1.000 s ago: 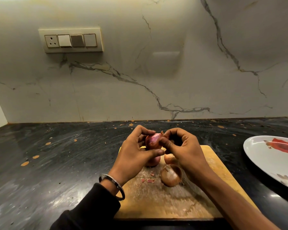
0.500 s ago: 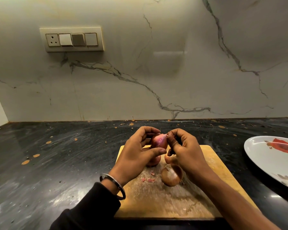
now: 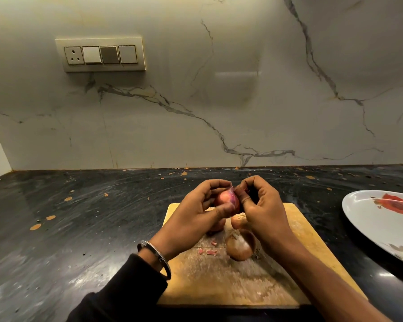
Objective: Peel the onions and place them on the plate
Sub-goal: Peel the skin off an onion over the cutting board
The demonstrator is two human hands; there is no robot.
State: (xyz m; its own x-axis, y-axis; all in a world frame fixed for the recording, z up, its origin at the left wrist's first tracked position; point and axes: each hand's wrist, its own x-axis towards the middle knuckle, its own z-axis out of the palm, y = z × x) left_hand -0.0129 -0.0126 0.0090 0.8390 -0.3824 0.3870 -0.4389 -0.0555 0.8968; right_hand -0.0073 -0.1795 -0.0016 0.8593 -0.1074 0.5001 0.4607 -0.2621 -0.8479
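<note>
Fingers of left hand grip onion; right hand pinches skin, above cutting board.

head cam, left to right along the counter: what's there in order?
bracelet → left hand → held onion → right hand → plate. The hands and the held onion are above the cutting board; the loose onions under the hands overlap too much to order.

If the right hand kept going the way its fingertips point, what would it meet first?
Probably nothing new: the right hand already pinches skin at the reddish onion gripped by the left hand; depth is unclear.
</note>
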